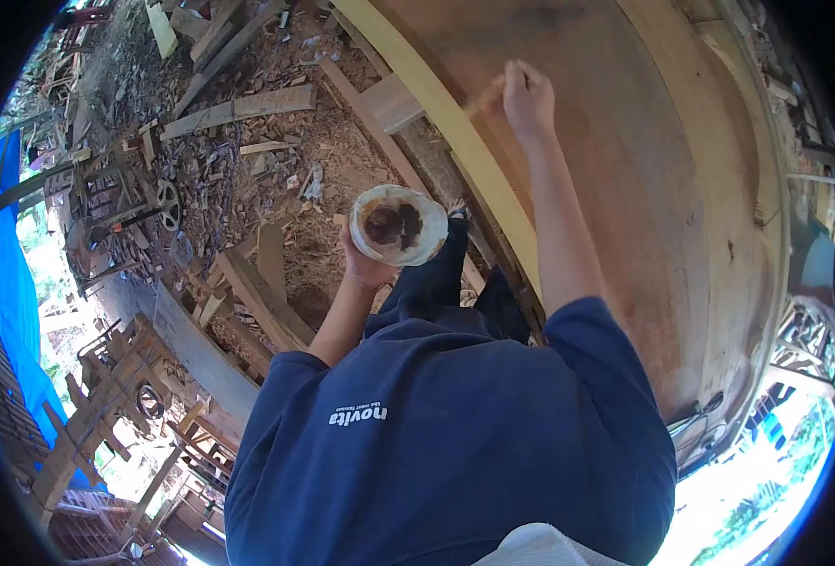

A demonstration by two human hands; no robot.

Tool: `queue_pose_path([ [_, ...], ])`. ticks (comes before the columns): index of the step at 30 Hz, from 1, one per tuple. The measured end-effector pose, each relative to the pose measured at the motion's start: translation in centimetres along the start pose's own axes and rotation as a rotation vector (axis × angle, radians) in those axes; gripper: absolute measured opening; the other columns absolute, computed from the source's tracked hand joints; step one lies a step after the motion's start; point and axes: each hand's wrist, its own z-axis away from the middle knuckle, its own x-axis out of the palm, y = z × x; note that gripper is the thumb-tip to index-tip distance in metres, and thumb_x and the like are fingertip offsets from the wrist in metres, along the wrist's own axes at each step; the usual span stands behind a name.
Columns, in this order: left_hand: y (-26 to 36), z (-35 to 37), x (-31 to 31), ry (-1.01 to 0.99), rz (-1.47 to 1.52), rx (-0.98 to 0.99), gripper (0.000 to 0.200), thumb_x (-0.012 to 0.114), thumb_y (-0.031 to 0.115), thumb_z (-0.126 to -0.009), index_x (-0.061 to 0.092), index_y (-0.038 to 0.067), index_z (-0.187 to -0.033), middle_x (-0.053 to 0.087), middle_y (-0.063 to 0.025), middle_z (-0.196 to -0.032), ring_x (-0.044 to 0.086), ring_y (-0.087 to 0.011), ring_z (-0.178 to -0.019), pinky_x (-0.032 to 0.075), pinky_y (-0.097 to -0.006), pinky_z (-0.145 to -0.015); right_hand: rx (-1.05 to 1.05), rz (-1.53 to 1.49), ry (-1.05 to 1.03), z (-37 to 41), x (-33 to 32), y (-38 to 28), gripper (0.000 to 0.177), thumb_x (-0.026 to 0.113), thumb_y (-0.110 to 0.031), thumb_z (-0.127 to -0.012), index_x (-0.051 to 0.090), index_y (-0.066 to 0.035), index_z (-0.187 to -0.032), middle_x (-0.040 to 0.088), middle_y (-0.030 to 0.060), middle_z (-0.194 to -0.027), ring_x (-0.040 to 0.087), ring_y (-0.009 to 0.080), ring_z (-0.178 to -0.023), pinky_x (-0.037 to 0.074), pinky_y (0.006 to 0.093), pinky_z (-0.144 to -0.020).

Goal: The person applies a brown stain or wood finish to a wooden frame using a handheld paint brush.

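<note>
A whitish round container [427, 247] with brown stuff inside is held in front of my body, tilted so its opening faces up. My left hand [365, 257] grips it from the left side and below. My right hand [529, 94] is raised over the large brown wooden surface [625, 189], fingers curled together. A pale tan, blurred thing [485, 100] extends from those fingers toward the yellowish edge strip [474, 141]; what it is I cannot make out.
Wood offcuts [238, 108] and chips litter the ground at the left. Planks [262, 297] lean beside my left arm. A spoked wheel [167, 205] and a blue tarp [12, 274] stand farther left. Cables [700, 410] lie at the surface's lower right edge.
</note>
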Motion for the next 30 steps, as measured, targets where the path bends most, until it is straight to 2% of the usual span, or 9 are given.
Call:
queue_pose_path([
  [4,-0.1,0.5,-0.4,0.077,-0.043,-0.019,0.089,0.049,0.075,-0.078,0.040,0.015,-0.143,0.044,-0.0107,-0.143,0.042,-0.0321,-0.132,0.033,-0.0541,-0.109,-0.206,-0.003,0.019,-2.8,0.5,-1.8,0.032,0.049,-0.027,-0.094,0.060,-0.001,-0.080,0.064,0.0112,-0.069,0.066,0.0205,-0.057,0.052,0.0306,-0.058],
  [7,0.2,1.6,-1.2,0.103,-0.035,-0.011,0.086,0.052,0.072,-0.078,0.041,0.014,-0.142,0.045,-0.0115,-0.142,0.043,-0.0327,-0.130,0.033,-0.0538,-0.109,-0.221,0.531,0.158,0.0,-2.7,-5.3,0.032,0.053,-0.032,-0.090,0.064,-0.004,-0.081,0.067,0.0146,-0.072,0.069,0.0271,-0.070,0.051,0.0363,-0.063],
  [9,0.4,1.9,-1.9,0.130,-0.074,-0.009,0.086,0.054,0.070,-0.078,0.042,0.014,-0.142,0.045,-0.0116,-0.142,0.043,-0.0328,-0.130,0.034,-0.0536,-0.109,0.301,0.660,-0.090,0.5,-3.2,-5.7,0.034,0.052,-0.033,-0.091,0.063,-0.002,-0.079,0.067,0.0145,-0.071,0.069,0.0281,-0.066,0.052,0.0376,-0.064],
  [10,0.6,2.0,-2.6,0.142,-0.077,-0.013,0.085,0.055,0.069,-0.078,0.043,0.014,-0.141,0.046,-0.0114,-0.141,0.044,-0.0327,-0.129,0.034,-0.0536,-0.108,0.302,0.661,-0.088,0.2,-2.6,-4.9,0.034,0.052,-0.033,-0.091,0.063,-0.002,-0.079,0.067,0.0145,-0.071,0.069,0.0281,-0.066,0.052,0.0376,-0.064],
  [15,1.7,2.3,-3.0,0.187,-0.095,-0.038,0.082,0.060,0.066,-0.076,0.046,0.015,-0.138,0.049,-0.0105,-0.138,0.045,-0.0320,-0.128,0.035,-0.0543,-0.107,-0.080,0.442,-0.061,-3.7,3.2,0.8,0.036,0.055,-0.036,-0.091,0.063,-0.003,-0.078,0.066,0.0119,-0.069,0.068,0.0260,-0.058,0.054,0.0361,-0.063],
  [17,1.9,2.2,-2.8,0.212,-0.038,-0.014,0.081,0.061,0.064,-0.075,0.047,0.015,-0.138,0.050,-0.0097,-0.137,0.045,-0.0315,-0.128,0.034,-0.0548,-0.107,-0.222,-0.370,0.010,-4.0,3.2,-0.7,0.037,0.056,-0.037,-0.091,0.063,-0.004,-0.077,0.066,0.0113,-0.069,0.069,0.0265,-0.065,0.053,0.0366,-0.063],
  [23,2.1,1.5,-3.1,0.206,-0.033,-0.033,0.083,0.064,0.062,-0.073,0.045,0.015,-0.139,0.048,-0.0092,-0.139,0.044,-0.0313,-0.129,0.032,-0.0544,-0.109,-0.054,0.865,0.484,1.1,-7.6,-4.1,0.039,0.048,-0.039,-0.096,0.068,-0.006,-0.103,0.070,0.0132,-0.099,0.069,0.0263,-0.087,0.054,0.0402,-0.074],
  [26,2.3,1.1,-3.1,0.197,-0.062,-0.047,0.084,0.066,0.062,-0.073,0.045,0.015,-0.139,0.048,-0.0093,-0.139,0.044,-0.0313,-0.129,0.033,-0.0544,-0.108,0.302,1.099,0.307,1.1,-9.2,-3.1,0.033,0.052,-0.035,-0.093,0.068,-0.011,-0.110,0.068,0.0129,-0.111,0.067,0.0328,-0.093,0.054,0.0408,-0.082],
  [30,2.6,1.0,-2.4,0.182,-0.096,-0.036,0.083,0.064,0.063,-0.074,0.045,0.015,-0.139,0.048,-0.0096,-0.139,0.044,-0.0309,-0.129,0.033,-0.0537,-0.108,0.034,0.851,0.309,-1.6,-5.6,-0.3,0.041,0.043,-0.041,-0.097,0.065,-0.008,-0.107,0.069,0.0116,-0.102,0.067,0.0295,-0.091,0.052,0.0398,-0.074],
])
